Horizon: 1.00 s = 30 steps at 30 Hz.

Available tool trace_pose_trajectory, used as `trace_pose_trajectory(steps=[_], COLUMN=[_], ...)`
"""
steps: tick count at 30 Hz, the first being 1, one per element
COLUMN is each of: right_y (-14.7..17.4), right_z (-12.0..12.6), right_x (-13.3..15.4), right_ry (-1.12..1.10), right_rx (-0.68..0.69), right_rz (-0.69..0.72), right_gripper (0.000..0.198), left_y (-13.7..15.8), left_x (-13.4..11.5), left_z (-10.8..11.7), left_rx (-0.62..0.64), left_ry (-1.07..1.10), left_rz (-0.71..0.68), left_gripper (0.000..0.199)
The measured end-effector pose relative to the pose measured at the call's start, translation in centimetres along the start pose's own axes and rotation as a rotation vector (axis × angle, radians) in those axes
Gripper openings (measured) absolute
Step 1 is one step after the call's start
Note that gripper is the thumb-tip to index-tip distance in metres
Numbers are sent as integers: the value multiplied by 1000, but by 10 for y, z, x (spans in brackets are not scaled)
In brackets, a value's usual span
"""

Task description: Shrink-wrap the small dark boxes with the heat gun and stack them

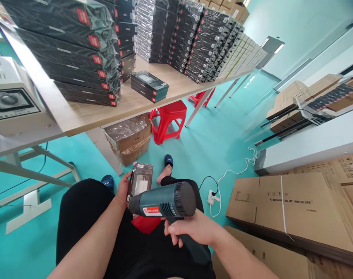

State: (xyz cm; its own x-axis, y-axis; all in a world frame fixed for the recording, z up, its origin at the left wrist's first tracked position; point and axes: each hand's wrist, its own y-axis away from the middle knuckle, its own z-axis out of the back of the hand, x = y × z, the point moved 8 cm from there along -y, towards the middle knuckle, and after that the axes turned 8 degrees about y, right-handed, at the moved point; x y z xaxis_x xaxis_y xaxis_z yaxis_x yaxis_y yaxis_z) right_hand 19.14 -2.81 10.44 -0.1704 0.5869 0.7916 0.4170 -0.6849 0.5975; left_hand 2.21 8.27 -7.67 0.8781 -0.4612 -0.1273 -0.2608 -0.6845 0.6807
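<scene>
My right hand (184,228) grips the handle of a dark green heat gun (161,202) with a black rear cap and a red label. Its nozzle points left, over the lower part of a small black product box (141,179). My left hand (124,188) holds that box by its left side, above my lap. A pale device is pictured on the box's face. Part of the box is hidden behind the heat gun. On the table edge ahead lie two similar boxes (149,86), one on top of the other.
Tall stacks of film-wrapped black boxes (74,50) stand on the wooden table (103,115). Beneath it are an open carton (130,141) and a red stool (170,116). Large cartons (283,205) lie at right, near a white power strip (213,197) and cords. A beige machine (14,93) sits at left.
</scene>
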Motion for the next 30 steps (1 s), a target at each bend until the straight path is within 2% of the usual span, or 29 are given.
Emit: trace_pose_trajectory(steps=[4, 5, 9, 10, 13, 15, 18, 20, 23, 26, 30], right_y=[6, 8, 12, 12, 8, 5, -4, -9, -13, -16, -22], right_z=[28, 31, 14, 14, 35, 46, 34, 20, 21, 30, 20], right_x=[-22, -27, -30, -28, -24, -26, -31, -28, -23, -24, -23], right_ry=[-63, -73, -151, -182, -241, -230, -208, -228, -272, -248, -178], right_rx=[-232, -243, -46, -50, -272, -386, -295, -226, -298, -358, -207], right_rz=[-25, -34, -19, 5, 75, 67, 37, 84, 156, 124, 109], right_gripper=[22, 24, 31, 32, 30, 28, 28, 29, 30, 29, 24], left_y=[1, 1, -6, -9, -20, -25, -28, -28, -27, -26, -29], left_x=[7, 6, -3, -5, -7, -6, -3, -4, -2, -1, -5], left_z=[-5, -6, -5, -2, 13, 25, 34, 34, 34, 36, 33], left_rx=[100, 115, 134, 120, 24, -57, -130, -142, -156, -167, -128], left_ry=[-25, -28, -13, 3, 44, 52, 46, 37, 51, 51, 22], left_rz=[117, 109, -11, -36, -74, -66, -42, -59, -55, -32, -102], left_gripper=[44, 45, 39, 36, 33, 37, 41, 39, 38, 41, 30])
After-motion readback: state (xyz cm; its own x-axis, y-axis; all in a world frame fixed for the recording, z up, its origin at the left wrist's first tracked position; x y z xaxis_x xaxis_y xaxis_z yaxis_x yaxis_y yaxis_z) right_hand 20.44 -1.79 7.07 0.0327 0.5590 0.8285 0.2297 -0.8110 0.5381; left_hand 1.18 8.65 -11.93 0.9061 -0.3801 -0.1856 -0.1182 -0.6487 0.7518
